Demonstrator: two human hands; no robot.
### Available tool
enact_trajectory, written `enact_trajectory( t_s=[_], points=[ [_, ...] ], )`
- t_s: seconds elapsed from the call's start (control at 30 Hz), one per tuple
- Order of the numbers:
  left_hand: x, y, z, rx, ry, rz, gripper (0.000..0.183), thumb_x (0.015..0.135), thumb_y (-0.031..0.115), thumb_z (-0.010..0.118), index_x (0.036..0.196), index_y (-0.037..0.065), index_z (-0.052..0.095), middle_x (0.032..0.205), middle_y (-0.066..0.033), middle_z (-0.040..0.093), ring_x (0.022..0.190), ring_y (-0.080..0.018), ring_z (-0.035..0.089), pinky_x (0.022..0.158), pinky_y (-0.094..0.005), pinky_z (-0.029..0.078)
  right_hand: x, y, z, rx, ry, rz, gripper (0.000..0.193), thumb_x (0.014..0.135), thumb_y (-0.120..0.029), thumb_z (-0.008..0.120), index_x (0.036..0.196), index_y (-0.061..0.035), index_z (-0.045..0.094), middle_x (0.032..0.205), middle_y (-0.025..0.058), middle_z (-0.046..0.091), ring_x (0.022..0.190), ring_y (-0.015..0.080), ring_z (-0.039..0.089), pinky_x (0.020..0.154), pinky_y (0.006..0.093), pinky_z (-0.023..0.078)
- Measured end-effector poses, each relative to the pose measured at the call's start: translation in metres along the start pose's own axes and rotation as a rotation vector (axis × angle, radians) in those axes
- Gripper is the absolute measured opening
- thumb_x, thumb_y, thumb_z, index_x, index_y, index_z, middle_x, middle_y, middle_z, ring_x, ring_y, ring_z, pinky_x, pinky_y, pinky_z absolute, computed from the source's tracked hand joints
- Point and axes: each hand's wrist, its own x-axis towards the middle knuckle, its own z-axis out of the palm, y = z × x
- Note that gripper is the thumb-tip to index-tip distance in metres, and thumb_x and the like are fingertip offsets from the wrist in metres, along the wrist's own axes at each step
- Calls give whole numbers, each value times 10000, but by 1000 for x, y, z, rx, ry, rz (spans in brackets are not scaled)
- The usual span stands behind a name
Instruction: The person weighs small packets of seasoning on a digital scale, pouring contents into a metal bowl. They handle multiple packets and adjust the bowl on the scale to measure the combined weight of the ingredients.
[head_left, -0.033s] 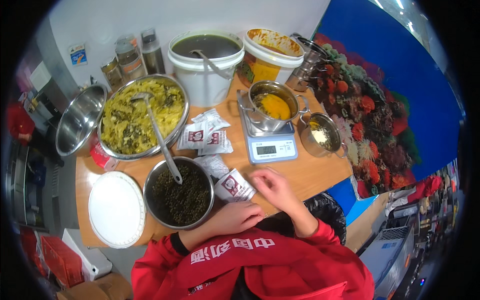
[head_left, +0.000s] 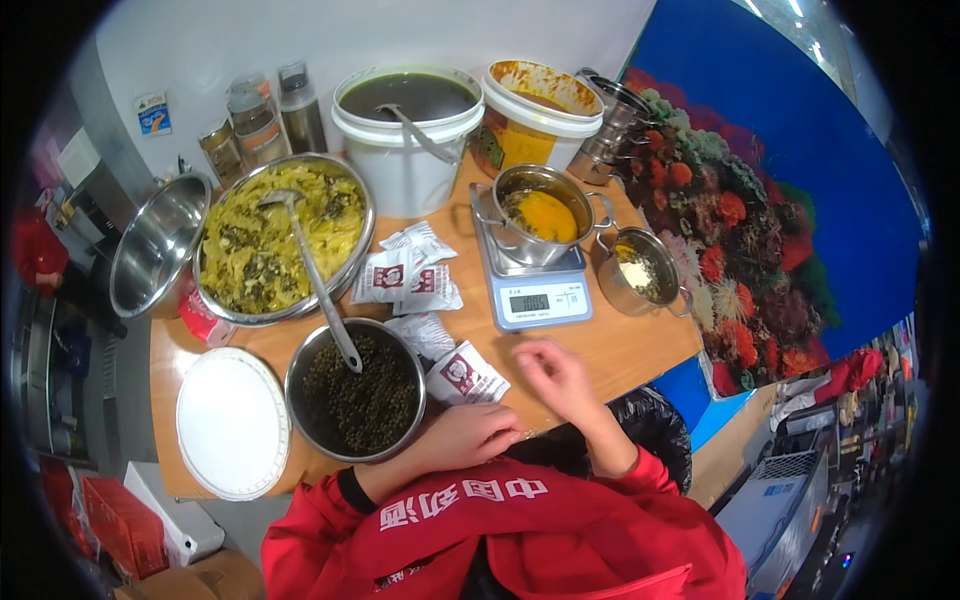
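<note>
My left hand (head_left: 472, 434) rests at the table's front edge, fingers curled together, with nothing seen in it. Close to it stand a steel bowl of dark green peppercorn-like grains (head_left: 360, 392) and a white sachet (head_left: 466, 377). Over the wood in front of the scale hovers my right hand (head_left: 556, 378), its fingers loosely bent and apart, holding nothing. A steel pot (head_left: 540, 213) with orange-yellow oil and dark bits sits on the digital scale (head_left: 541, 301), whose display is lit. Right of the scale, a smaller pot (head_left: 641, 272) contains white powder over dark bits.
A large bowl of yellow-green pickled vegetables (head_left: 290, 236) has a ladle (head_left: 322, 283) reaching across to the grain bowl. Behind are a white bucket of dark liquid (head_left: 405, 165), an orange-stained bucket (head_left: 545, 120) and stacked pots. More sachets (head_left: 410, 285) and a white lid (head_left: 232, 422) lie leftward.
My right hand's fingers have drawn in slightly and shifted a little to the right. My left hand stays at the table edge. The whole view has shifted slightly.
</note>
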Motion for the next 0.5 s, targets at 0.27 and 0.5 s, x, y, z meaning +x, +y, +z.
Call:
enact_trajectory(
  t_s=[0.27, 0.5],
  points=[
    [9, -1, 16, -170, 115, 29, 124, 861, 107, 520, 938, 26, 574, 844, -138, 593, 808, -308, 586, 707, -375, 457, -15, 66, -54, -20, 376, 213, 265, 921, -96, 480, 1166, -6, 525, 1043, 63, 648, 917, 115, 585, 772, 238, 447],
    [7, -12, 8, -265, 135, 127, 183, 696, -72, 450, 822, 40, 520, 798, -109, 538, 792, -297, 543, 699, -348, 439, 5, 86, -46, -240, 529, -14, 352, 862, -13, 461, 1213, -16, 481, 1207, 148, 549, 1106, 297, 517, 923, 359, 418]
  ],
)
